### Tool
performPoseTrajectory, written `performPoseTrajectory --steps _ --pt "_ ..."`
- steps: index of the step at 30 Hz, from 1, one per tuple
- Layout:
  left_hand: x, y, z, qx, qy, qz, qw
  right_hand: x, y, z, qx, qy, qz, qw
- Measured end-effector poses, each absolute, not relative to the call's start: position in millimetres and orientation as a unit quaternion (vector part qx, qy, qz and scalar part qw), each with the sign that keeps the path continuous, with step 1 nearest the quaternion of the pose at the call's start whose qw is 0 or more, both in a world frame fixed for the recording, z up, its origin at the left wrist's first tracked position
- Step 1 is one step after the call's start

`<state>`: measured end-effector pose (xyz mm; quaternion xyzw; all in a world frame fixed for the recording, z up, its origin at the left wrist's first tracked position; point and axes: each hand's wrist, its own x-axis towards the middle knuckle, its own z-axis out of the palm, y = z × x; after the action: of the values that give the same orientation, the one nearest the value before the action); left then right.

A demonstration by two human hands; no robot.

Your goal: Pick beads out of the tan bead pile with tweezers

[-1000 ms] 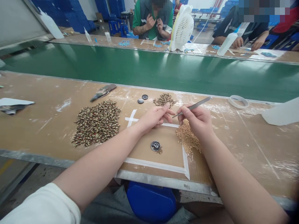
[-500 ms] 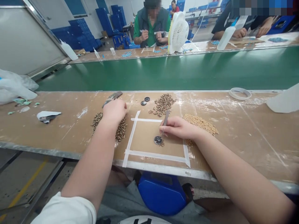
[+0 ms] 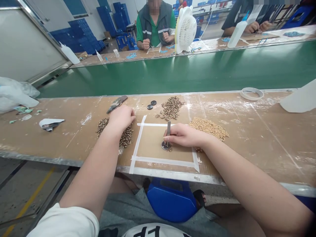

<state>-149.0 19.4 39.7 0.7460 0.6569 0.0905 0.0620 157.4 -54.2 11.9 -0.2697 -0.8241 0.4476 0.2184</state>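
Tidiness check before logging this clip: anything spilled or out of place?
Possibly: a small brownish patch beside the dark disc, inside the taped square, resembles a spill; too small to confirm. A few metallic pieces stray from the far pile.

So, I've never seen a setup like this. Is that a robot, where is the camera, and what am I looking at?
No robot here: someone is working bare-handed, and the picture comes from a camera on that person's head, looking forward and down.

The left hand is at a dark pile of small pieces; its fingertips are hidden, so I can't tell whether it holds anything. The right hand grips what look like tweezers, pointing down at a dark disc inside a square of white tape.

Also on the table are two more discs, a brown pile, a tan pile and a ring.
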Motion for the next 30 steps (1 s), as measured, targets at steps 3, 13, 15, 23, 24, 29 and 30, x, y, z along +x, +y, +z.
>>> performPoseTrajectory --steps 3,13,15,23,24,29,30 --pt "-122 15 48 0.762 0.628 0.141 0.07 159 -53 9 -0.285 -0.791 0.475 0.259" --pt "-17 5 15 0.579 0.353 0.29 0.675 177 -29 2 -0.325 -0.486 0.577 0.571" --pt "-17 5 7 0.535 0.322 0.281 0.729 178 -26 3 -0.334 -0.449 0.576 0.596" --pt "-21 14 -1 0.476 0.314 0.327 0.754 177 -19 -4 -0.357 -0.426 0.546 0.627" --pt "-21 16 -3 0.478 0.314 0.326 0.752 178 -18 -5 -0.356 -0.422 0.545 0.631" --pt "-20 17 -5 0.488 0.319 0.312 0.75 178 -17 -6 -0.354 -0.404 0.534 0.652" --pt "-20 17 -5 0.49 0.32 0.314 0.748 178 -17 -6 -0.357 -0.404 0.532 0.654"
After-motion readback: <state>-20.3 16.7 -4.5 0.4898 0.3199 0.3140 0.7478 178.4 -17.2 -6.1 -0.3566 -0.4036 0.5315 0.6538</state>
